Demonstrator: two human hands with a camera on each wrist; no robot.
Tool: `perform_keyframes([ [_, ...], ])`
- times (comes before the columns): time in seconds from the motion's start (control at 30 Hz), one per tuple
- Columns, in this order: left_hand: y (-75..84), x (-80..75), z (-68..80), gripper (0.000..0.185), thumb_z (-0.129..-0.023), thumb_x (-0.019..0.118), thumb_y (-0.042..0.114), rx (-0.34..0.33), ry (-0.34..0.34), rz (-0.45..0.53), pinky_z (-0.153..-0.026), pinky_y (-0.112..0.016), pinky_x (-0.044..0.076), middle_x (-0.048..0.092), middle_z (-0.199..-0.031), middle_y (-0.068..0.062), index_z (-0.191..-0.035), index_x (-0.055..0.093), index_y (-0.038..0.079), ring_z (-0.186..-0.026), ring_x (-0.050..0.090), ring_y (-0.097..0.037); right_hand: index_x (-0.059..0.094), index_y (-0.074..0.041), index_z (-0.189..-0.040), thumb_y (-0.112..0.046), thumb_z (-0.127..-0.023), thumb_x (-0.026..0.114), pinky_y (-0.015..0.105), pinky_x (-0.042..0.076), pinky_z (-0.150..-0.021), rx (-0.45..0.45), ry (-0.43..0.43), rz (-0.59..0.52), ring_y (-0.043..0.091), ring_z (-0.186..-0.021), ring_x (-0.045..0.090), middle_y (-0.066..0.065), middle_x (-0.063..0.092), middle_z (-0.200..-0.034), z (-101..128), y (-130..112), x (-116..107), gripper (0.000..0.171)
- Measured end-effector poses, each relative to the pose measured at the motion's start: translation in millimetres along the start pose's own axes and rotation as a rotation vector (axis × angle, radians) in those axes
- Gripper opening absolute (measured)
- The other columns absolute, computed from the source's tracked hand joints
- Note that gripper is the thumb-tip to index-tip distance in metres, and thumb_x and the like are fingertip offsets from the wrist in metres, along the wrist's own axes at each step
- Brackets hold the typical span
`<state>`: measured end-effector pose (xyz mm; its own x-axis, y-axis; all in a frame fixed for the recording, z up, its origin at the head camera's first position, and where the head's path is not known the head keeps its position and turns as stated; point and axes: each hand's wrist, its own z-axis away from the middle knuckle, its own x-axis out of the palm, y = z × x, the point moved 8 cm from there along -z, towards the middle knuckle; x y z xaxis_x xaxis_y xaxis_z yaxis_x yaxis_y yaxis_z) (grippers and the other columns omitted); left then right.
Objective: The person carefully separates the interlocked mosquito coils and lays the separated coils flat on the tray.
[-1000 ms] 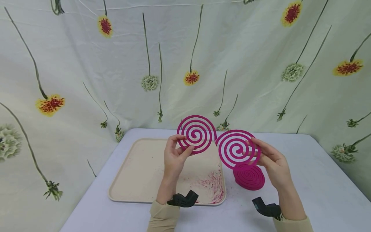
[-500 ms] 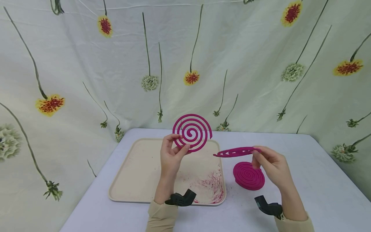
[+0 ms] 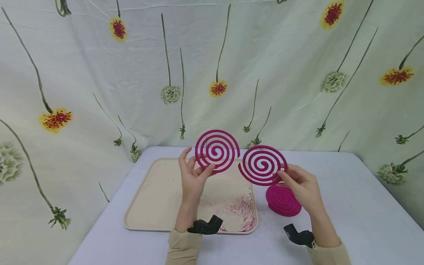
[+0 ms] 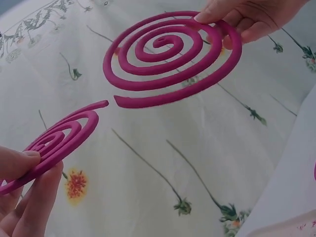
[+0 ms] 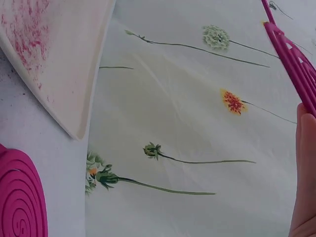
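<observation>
Left hand [image 3: 191, 176] pinches one pink spiral coil [image 3: 216, 150] by its rim at 7 o'clock; right hand [image 3: 299, 187] pinches a second coil [image 3: 262, 164] at 4 o'clock. Both are raised face-on above the tray [image 3: 155, 198], edge grips sparing brittle turns; the coil stack [image 3: 283, 200] lies below

In the left wrist view, the left hand [image 4: 19, 197] is cut off by the left and bottom edges, and the pink coil [image 4: 54, 143] it pinches runs out of frame at the left. The right hand [image 4: 252, 17] there is cropped by the top edge. In the right wrist view only a strip of the right hand's fingers [image 5: 303, 173] shows at the right edge, the stack of coils [image 5: 19, 197] is cut at the bottom left, and the tray [image 5: 64, 59] is cropped at the top. From the head view, the right hand [image 3: 303, 189] hides the near right edge of its coil [image 3: 262, 165].
</observation>
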<state>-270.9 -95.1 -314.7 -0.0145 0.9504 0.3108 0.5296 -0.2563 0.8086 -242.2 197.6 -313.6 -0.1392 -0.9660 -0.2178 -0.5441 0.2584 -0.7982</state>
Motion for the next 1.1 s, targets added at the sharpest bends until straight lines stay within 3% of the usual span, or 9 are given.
perform_keyframes([
  [0.17, -3.5, -2.0, -2.4, 0.072, -0.083, 0.07, 0.002, -0.024, 0.005, 0.006, -0.078, -0.038, 0.054, 0.052, -0.123, -0.016, -0.138, 0.026, 0.013, -0.098, 0.065, -0.03, 0.048, -0.001, -0.124, -0.003, -0.087, 0.065, 0.031, 0.057, -0.062, 0.057, -0.023, -0.178, 0.017, -0.072, 0.069, 0.004, 0.07, -0.09, -3.3, 17.8, 7.1, 0.04],
  [0.23, -5.2, -2.7, -3.1, 0.069, -0.083, 0.07, 0.003, -0.03, 0.002, 0.003, -0.078, -0.038, 0.054, 0.052, -0.124, -0.015, -0.138, 0.029, 0.011, -0.098, 0.065, -0.029, 0.048, -0.002, -0.124, -0.001, -0.086, 0.065, 0.032, 0.057, -0.061, 0.034, -0.055, -0.28, 0.021, -0.074, 0.069, 0.01, 0.069, -0.095, -4.9, 39.4, 9.4, 0.041],
  [0.4, -9.7, -5.3, -4.5, 0.068, -0.083, 0.071, 0.007, -0.04, 0.006, 0.007, -0.079, -0.039, 0.054, 0.053, -0.123, -0.014, -0.138, 0.031, 0.011, -0.101, 0.064, -0.031, 0.051, -0.006, -0.127, -0.001, -0.087, 0.064, 0.033, 0.058, -0.063, 0.004, -0.096, -0.375, 0.024, -0.085, 0.068, 0.014, 0.066, -0.106, -8.9, 111.2, 11.4, 0.043],
  [0.47, -11.4, -7.1, -5.2, 0.068, -0.083, 0.071, 0.006, -0.045, 0.016, 0.003, -0.079, -0.039, 0.054, 0.053, -0.123, -0.015, -0.138, 0.032, 0.011, -0.102, 0.063, -0.032, 0.05, -0.006, -0.128, -0.007, -0.088, 0.065, 0.036, 0.057, -0.066, 0.05, -0.081, -0.341, 0.026, -0.089, 0.067, 0.014, 0.065, -0.107, -8.9, 112.5, 13.1, 0.043],
  [0.6, -14.1, -11.2, -6.4, 0.065, -0.084, 0.069, 0.003, -0.055, 0.049, -0.011, -0.079, -0.037, 0.054, 0.054, -0.124, -0.014, -0.138, 0.035, 0.011, -0.102, 0.062, -0.033, 0.049, -0.003, -0.126, -0.014, -0.087, 0.067, 0.035, 0.057, -0.069, 0.121, -0.058, -0.347, 0.024, -0.09, 0.066, 0.011, 0.066, -0.105, -6.0, 74.3, 19.3, 0.044],
  [0.67, -14.8, -12.9, -6.8, 0.064, -0.084, 0.069, 0.004, -0.059, 0.065, -0.014, -0.079, -0.037, 0.054, 0.054, -0.125, -0.013, -0.139, 0.036, 0.012, -0.102, 0.063, -0.033, 0.051, -0.005, -0.125, -0.018, -0.088, 0.067, 0.034, 0.057, -0.073, 0.11, -0.068, -0.41, 0.022, -0.093, 0.066, 0.009, 0.067, -0.106, -5.9, 83.9, 24.2, 0.043],
  [0.83, -18.5, -16.8, -8.3, 0.063, -0.084, 0.07, 0.008, -0.074, 0.103, -0.009, -0.079, -0.036, 0.054, 0.055, -0.125, -0.012, -0.139, 0.039, 0.013, -0.1, 0.064, -0.03, 0.052, -0.006, -0.125, -0.016, -0.091, 0.063, 0.031, 0.056, -0.074, 0.189, -0.079, -0.406, 0.014, -0.093, 0.066, 0.006, 0.068, -0.107, -4.5, 82.7, 33.8, 0.038],
  [0.9, -22.4, -18.6, -9.5, 0.063, -0.084, 0.07, 0.009, -0.091, 0.117, -0.005, -0.079, -0.035, 0.054, 0.055, -0.125, -0.012, -0.139, 0.04, 0.013, -0.098, 0.065, -0.027, 0.049, -0.005, -0.126, -0.018, -0.091, 0.063, 0.031, 0.056, -0.073, 0.268, -0.059, -0.314, 0.011, -0.091, 0.066, 0.004, 0.068, -0.105, -2.6, 64.5, 35.9, 0.04],
  [1.1, -35.2, -24.9, -12.5, 0.063, -0.085, 0.069, 0.006, -0.134, 0.141, 0.0, -0.076, -0.033, 0.055, 0.055, -0.127, -0.015, -0.141, 0.04, 0.011, -0.095, 0.066, -0.022, 0.048, -0.006, -0.128, -0.02, -0.091, 0.063, 0.032, 0.056, -0.073, 0.305, -0.052, -0.352, 0.015, -0.093, 0.066, 0.008, 0.067, -0.108, -5.7, 91.8, 43.9, 0.042],
])
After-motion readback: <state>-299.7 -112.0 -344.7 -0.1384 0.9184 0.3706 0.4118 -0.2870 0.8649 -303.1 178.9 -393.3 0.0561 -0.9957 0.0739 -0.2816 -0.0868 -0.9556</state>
